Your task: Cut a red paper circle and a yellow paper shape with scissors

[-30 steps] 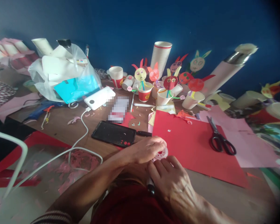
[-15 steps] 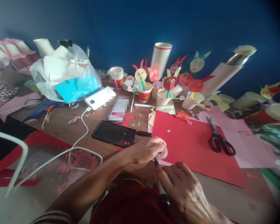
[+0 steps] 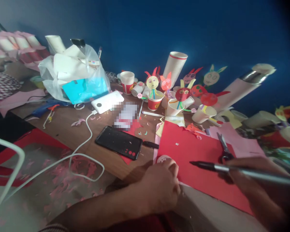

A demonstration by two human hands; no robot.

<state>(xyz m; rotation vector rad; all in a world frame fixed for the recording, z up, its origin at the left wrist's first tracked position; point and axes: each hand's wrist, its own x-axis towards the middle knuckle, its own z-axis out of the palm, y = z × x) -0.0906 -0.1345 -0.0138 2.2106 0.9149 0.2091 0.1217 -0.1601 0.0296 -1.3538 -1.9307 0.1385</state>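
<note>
My left hand is closed at the near left corner of a red paper sheet. Its fingers cover most of a small white tape roll, whose far edge shows beyond them. Raised over the right part of the sheet, my right hand grips a marker with a silver barrel. The marker's black tip end points left, towards my left hand. Scissors with black handles lie on the sheet, partly hidden behind my right hand.
A black phone case, a capped black marker and a white power bank with its cable lie left. Paper cups with paper animal faces line the back. A plastic bag stands left, near another person's checked sleeve.
My right hand has moved right and up, carrying the marker from beside my left hand to above the red sheet. My left hand has shifted slightly nearer. The view has turned a little.
</note>
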